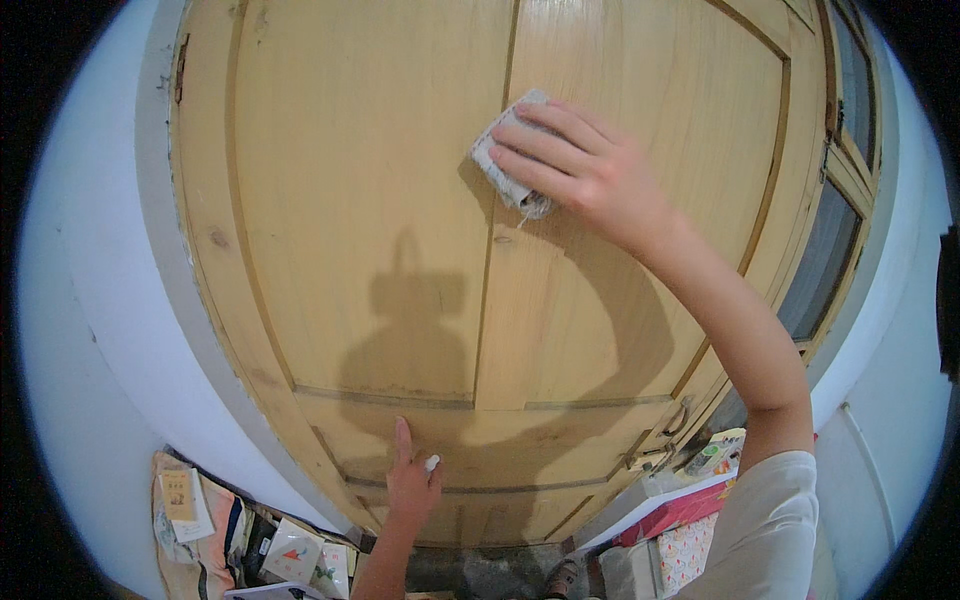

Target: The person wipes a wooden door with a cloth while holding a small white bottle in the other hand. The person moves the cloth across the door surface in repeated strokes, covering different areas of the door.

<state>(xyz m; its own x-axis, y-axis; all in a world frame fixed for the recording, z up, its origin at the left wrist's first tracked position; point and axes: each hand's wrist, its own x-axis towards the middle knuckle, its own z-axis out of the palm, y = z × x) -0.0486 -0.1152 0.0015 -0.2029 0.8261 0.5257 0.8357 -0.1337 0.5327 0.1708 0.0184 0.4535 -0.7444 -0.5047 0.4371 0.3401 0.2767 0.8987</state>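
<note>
A yellowish wooden panelled door [352, 187] fills most of the view. High on it, my right hand [581, 161] presses a folded light-grey cloth [491, 161] against the surface, beside the seam between two panels. Loose threads hang from the cloth's lower end. My left hand [414, 484] is low, in front of the door's lower part, with its index finger stretched upward. A small white object [432, 463] shows between that hand's thumb and fingers; most of it is hidden. Whether the left fingertip touches the door I cannot tell.
Books and papers [292, 551] are piled at the lower left. At the lower right, a metal door handle [679, 417] and a latch [651, 457] sit near a white surface bearing a red box [667, 517]. Glass panes [821, 262] flank the door; a shod foot [564, 577] shows below.
</note>
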